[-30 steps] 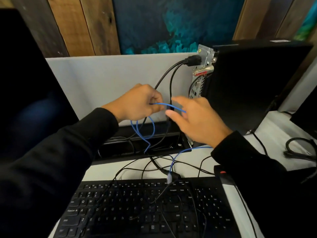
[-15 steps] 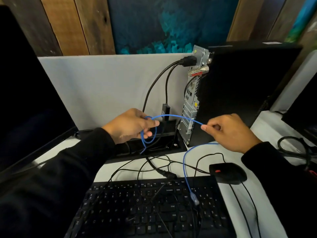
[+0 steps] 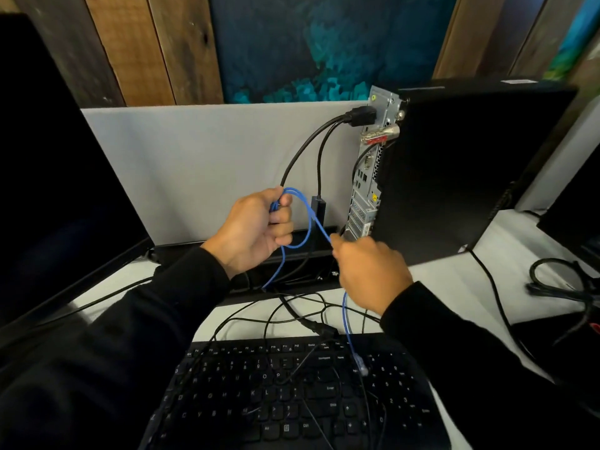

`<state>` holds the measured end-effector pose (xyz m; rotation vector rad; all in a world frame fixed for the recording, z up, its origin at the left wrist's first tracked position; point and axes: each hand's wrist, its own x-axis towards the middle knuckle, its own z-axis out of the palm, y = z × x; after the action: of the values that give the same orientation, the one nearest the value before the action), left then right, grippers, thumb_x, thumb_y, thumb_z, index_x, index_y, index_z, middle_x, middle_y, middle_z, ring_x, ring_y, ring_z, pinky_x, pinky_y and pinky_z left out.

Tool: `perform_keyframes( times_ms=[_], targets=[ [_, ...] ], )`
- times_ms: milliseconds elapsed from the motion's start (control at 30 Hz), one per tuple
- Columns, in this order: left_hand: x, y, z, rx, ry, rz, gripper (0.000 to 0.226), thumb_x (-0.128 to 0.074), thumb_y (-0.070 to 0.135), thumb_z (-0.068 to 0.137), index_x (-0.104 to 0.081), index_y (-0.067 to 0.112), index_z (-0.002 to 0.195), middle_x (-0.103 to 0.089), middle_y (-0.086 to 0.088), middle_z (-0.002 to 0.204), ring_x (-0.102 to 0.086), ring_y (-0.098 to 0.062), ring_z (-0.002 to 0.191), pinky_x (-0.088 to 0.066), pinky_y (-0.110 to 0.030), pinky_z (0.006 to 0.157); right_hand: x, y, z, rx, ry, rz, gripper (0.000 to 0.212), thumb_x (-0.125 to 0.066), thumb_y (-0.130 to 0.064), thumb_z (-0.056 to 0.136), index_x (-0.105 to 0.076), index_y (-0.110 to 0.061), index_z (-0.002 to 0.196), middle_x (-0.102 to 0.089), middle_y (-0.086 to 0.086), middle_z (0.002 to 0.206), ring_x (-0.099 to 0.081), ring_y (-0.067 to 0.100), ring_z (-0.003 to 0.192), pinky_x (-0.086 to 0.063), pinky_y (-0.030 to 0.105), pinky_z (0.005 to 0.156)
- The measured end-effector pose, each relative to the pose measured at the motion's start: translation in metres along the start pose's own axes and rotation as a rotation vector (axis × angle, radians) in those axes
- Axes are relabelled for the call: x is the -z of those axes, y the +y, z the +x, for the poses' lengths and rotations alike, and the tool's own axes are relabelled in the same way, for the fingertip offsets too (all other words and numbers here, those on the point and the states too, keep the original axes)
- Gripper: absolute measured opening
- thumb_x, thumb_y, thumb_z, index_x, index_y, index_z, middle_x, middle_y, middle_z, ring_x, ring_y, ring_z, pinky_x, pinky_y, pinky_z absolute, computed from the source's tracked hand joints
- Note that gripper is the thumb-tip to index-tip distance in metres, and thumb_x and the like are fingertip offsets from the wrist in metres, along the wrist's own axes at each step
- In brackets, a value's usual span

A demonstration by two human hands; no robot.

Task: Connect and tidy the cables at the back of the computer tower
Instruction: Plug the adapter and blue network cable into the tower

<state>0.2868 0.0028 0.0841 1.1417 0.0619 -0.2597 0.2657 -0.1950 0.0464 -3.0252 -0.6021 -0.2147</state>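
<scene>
A black computer tower (image 3: 454,170) stands upright at the right, its silver rear panel (image 3: 367,186) facing left. A thick black power cable (image 3: 308,147) is plugged in near the panel's top. My left hand (image 3: 256,228) grips loops of a thin blue network cable (image 3: 308,222) in front of the white divider. My right hand (image 3: 367,271) pinches the same blue cable just below the tower's rear panel. The cable's free end with a clear plug (image 3: 360,363) hangs over the keyboard (image 3: 292,397).
A dark monitor (image 3: 55,177) fills the left. Thin black wires (image 3: 292,313) tangle between the keyboard and a black cable trough (image 3: 292,264). More black cables (image 3: 561,280) lie at the right on the white desk (image 3: 454,287). A white divider (image 3: 211,164) stands behind.
My right hand has moved left and closer to my left hand, making another loop in the blue cable. My left hand has risen slightly with the loops.
</scene>
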Motion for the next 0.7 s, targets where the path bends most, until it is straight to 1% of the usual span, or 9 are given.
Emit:
perform_keyframes(
  times_ms=[100,167,300,367,467,533,567,633,700],
  targets=[
    [0.006,-0.001,-0.001,-0.016,-0.044,-0.145,0.035,-0.033,0.03,0.109,-0.049,0.018,0.08,-0.023,0.008,0.05,-0.02,-0.008,0.038,-0.024,-0.023,0.043,-0.013,-0.004,-0.002,-0.034,-0.052,-0.048,0.055,-0.044,-0.015,0.106,-0.026,-0.021,0.158,-0.063,0.013,0.108,-0.065,0.035,0.097,-0.042,0.04,0.069],
    [0.01,0.001,-0.002,-0.076,-0.051,-0.205,0.036,-0.033,0.03,0.11,-0.055,0.015,0.086,-0.026,0.007,0.05,-0.022,-0.008,0.037,-0.028,-0.022,0.044,-0.02,-0.002,-0.009,-0.057,-0.098,-0.055,0.061,-0.041,-0.021,0.108,-0.015,-0.023,0.163,-0.065,0.014,0.116,-0.065,0.036,0.103,-0.043,0.041,0.071],
    [0.012,0.0,-0.002,-0.217,-0.07,-0.127,0.035,-0.032,0.022,0.11,-0.064,0.008,0.109,-0.039,0.005,0.059,-0.031,-0.009,0.044,-0.037,-0.024,0.053,-0.029,-0.004,-0.028,-0.032,-0.178,-0.024,0.053,-0.032,-0.031,0.112,-0.016,-0.024,0.162,-0.065,0.014,0.117,-0.065,0.037,0.103,-0.04,0.039,0.069],
    [0.001,-0.008,-0.007,-0.262,-0.111,0.074,0.031,-0.032,0.017,0.111,-0.06,0.005,0.113,-0.051,0.002,0.063,-0.044,-0.013,0.049,-0.044,-0.027,0.06,-0.027,-0.009,-0.03,0.005,-0.174,-0.003,0.041,-0.036,-0.035,0.112,-0.038,-0.022,0.151,-0.064,0.012,0.113,-0.065,0.037,0.102,-0.042,0.039,0.069],
    [-0.011,-0.031,-0.011,-0.319,-0.153,0.635,0.023,-0.035,0.017,0.112,-0.053,0.006,0.104,-0.07,-0.01,0.081,-0.069,-0.019,0.074,-0.057,-0.033,0.079,-0.02,-0.019,-0.019,0.086,-0.05,0.091,0.025,-0.049,-0.035,0.106,-0.06,-0.017,0.121,-0.062,0.011,0.109,-0.066,0.037,0.096,-0.053,0.041,0.072],
    [-0.011,-0.047,-0.01,-0.433,-0.141,0.98,0.024,-0.04,0.029,0.11,-0.05,0.013,0.095,-0.068,-0.008,0.087,-0.065,-0.021,0.08,-0.056,-0.044,0.081,-0.014,-0.021,-0.01,0.215,0.037,0.168,0.016,-0.057,-0.019,0.098,-0.066,-0.012,0.109,-0.06,0.011,0.11,-0.066,0.034,0.086,-0.058,0.046,0.074],
    [-0.009,-0.051,-0.01,-0.481,-0.11,1.047,0.024,-0.041,0.032,0.109,-0.049,0.017,0.092,-0.062,-0.002,0.08,-0.059,-0.018,0.073,-0.053,-0.046,0.075,-0.009,-0.02,-0.006,0.28,0.066,0.18,0.013,-0.058,-0.01,0.095,-0.069,-0.009,0.102,-0.06,0.011,0.106,-0.065,0.032,0.082,-0.058,0.046,0.073],
    [-0.005,-0.055,-0.011,-0.52,-0.064,0.983,0.025,-0.04,0.029,0.11,-0.046,0.022,0.087,-0.054,0.005,0.069,-0.053,-0.015,0.063,-0.048,-0.042,0.064,0.002,-0.013,-0.005,0.342,0.189,0.233,0.008,-0.062,-0.006,0.093,-0.069,-0.009,0.091,-0.06,0.009,0.09,-0.061,0.027,0.074,-0.056,0.045,0.068],
    [-0.004,-0.055,-0.015,-0.515,-0.086,0.913,0.028,-0.038,0.027,0.111,-0.047,0.021,0.085,-0.053,0.004,0.064,-0.05,-0.014,0.057,-0.044,-0.035,0.057,0.013,-0.002,-0.007,0.302,0.356,0.313,0.012,-0.071,-0.022,0.093,-0.065,-0.015,0.085,-0.056,0.003,0.08,-0.057,0.026,0.069,-0.052,0.04,0.061]
  ],
)
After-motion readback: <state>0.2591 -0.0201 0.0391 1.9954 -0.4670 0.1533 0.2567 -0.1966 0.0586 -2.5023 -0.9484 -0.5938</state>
